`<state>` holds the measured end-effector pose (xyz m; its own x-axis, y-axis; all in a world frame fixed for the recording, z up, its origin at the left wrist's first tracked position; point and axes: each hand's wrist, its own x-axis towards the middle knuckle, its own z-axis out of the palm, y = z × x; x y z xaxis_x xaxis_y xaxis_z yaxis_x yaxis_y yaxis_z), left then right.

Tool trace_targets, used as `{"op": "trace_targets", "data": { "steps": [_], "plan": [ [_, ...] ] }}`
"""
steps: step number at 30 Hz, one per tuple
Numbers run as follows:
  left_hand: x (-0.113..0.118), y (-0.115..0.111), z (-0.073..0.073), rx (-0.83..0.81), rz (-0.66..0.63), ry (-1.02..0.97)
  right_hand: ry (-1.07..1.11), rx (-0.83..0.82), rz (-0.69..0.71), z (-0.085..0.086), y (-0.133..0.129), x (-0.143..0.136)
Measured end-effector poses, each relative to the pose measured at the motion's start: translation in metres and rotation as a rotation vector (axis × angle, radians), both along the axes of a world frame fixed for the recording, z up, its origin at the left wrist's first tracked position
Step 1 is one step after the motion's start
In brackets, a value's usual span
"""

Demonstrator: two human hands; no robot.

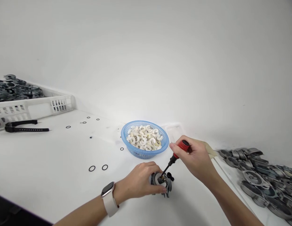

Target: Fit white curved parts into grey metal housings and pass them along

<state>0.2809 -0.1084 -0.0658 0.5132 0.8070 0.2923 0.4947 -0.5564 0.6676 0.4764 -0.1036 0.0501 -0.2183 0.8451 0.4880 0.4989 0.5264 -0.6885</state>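
My left hand grips a small grey metal part that rests on the white table. A pale watch sits on that wrist. My right hand holds a red-handled screwdriver at a slant, its black shaft pointing down-left with the tip in the top of the metal part. Just behind both hands stands a blue plastic basket filled with several white C-shaped pieces.
A heap of grey metal castings lies at the right. A white crate with dark parts stands at the far left, a black strap before it. Black O-rings are scattered on the table. A white wall rises behind.
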Motion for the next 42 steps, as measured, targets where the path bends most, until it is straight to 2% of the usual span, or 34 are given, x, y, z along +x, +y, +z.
{"op": "trace_targets", "data": {
  "steps": [7, 12, 18, 21, 26, 28, 30, 34, 37, 42],
  "plan": [
    [0.0, -0.001, 0.002, -0.01, 0.007, 0.006, -0.163, -0.158, -0.008, 0.01, 0.003, -0.002],
    [0.0, -0.002, 0.005, -0.014, -0.011, -0.012, -0.231, -0.19, 0.047, 0.017, 0.006, 0.004],
    [0.0, -0.002, 0.004, -0.022, -0.037, -0.033, -0.397, -0.223, 0.103, 0.037, 0.0, 0.008],
    [0.0, -0.002, 0.004, -0.033, -0.024, -0.023, -0.441, -0.212, 0.052, 0.042, 0.0, 0.006],
    [-0.001, -0.001, 0.004, -0.031, -0.008, -0.007, -0.514, -0.094, -0.11, 0.037, 0.004, 0.0],
    [-0.001, -0.001, 0.004, -0.03, -0.01, -0.012, -0.528, -0.04, -0.084, 0.036, 0.001, 0.0],
    [-0.001, -0.001, 0.003, -0.031, -0.01, -0.015, -0.509, -0.024, 0.007, 0.038, -0.004, 0.002],
    [0.0, -0.001, 0.003, -0.028, -0.004, -0.012, -0.487, -0.119, 0.176, 0.045, -0.008, 0.011],
    [0.0, -0.001, 0.002, -0.024, -0.002, -0.01, -0.498, -0.165, 0.189, 0.048, -0.002, 0.016],
    [0.0, -0.001, 0.002, -0.011, 0.011, 0.009, -0.497, -0.163, 0.115, 0.045, 0.008, 0.015]
  ]
}}
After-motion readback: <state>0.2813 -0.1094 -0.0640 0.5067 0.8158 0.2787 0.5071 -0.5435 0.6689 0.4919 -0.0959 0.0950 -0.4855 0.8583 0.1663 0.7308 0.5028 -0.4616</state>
